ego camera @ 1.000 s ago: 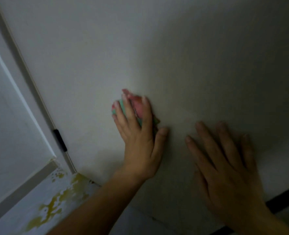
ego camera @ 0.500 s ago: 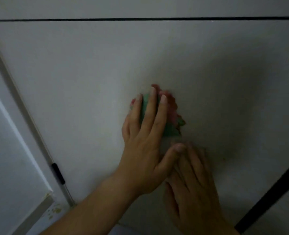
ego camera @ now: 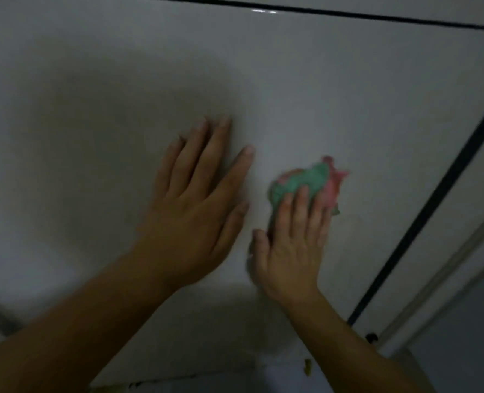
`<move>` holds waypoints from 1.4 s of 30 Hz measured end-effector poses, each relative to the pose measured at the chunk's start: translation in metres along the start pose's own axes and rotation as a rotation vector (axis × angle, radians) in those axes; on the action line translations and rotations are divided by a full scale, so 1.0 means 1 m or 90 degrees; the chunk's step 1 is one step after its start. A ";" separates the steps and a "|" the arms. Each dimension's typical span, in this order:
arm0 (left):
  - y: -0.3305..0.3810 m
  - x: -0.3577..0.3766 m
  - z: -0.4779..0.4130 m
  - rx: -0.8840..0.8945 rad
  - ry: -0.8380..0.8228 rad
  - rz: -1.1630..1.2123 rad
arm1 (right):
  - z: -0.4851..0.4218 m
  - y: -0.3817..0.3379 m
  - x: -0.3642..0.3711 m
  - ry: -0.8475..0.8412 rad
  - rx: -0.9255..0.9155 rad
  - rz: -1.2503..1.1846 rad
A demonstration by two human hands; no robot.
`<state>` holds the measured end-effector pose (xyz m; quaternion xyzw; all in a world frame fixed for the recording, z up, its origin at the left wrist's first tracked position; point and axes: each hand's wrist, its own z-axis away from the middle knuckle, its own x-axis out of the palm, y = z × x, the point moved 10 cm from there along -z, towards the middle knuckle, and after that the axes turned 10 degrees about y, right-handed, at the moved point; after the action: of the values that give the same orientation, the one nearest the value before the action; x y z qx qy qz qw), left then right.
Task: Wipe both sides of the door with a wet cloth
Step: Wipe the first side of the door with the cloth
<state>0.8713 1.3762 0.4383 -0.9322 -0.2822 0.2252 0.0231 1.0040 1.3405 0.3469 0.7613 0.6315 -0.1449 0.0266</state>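
Two hands: both lie against the white door [ego camera: 348, 80], side by side, just apart.
Cloth [ego camera: 306, 180]: green and pink, bunched against the door's face, between the hands and the black strip [ego camera: 433, 199] at the right.
Left hand [ego camera: 198, 199]: flat on the panel, fingers straight and spread, holding nothing.
Right hand [ego camera: 290, 245]: fingers nearly straight, tips pressing the bunch onto the panel.

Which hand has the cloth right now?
The right hand: its fingers press the green and pink cloth against the door. The left hand lies flat on the bare door beside it, with no cloth.
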 end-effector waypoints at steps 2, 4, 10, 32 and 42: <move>0.000 0.002 0.002 0.014 -0.003 -0.005 | 0.022 0.019 -0.010 -0.027 0.102 -0.002; -0.002 0.002 0.005 0.024 0.000 -0.013 | 0.009 0.021 -0.018 -0.006 0.130 -0.026; 0.000 0.003 0.008 0.025 -0.031 -0.030 | -0.041 0.024 -0.025 0.087 0.172 -0.003; 0.039 0.004 -0.019 0.002 -0.024 -0.012 | -0.138 0.063 -0.056 0.066 0.029 0.024; 0.113 0.056 -0.064 0.144 -0.082 -0.066 | -0.106 0.152 -0.070 0.085 0.164 -0.035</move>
<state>0.9984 1.3166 0.4538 -0.8913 -0.3040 0.3135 0.1218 1.1600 1.2667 0.4444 0.7490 0.6284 -0.1743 -0.1173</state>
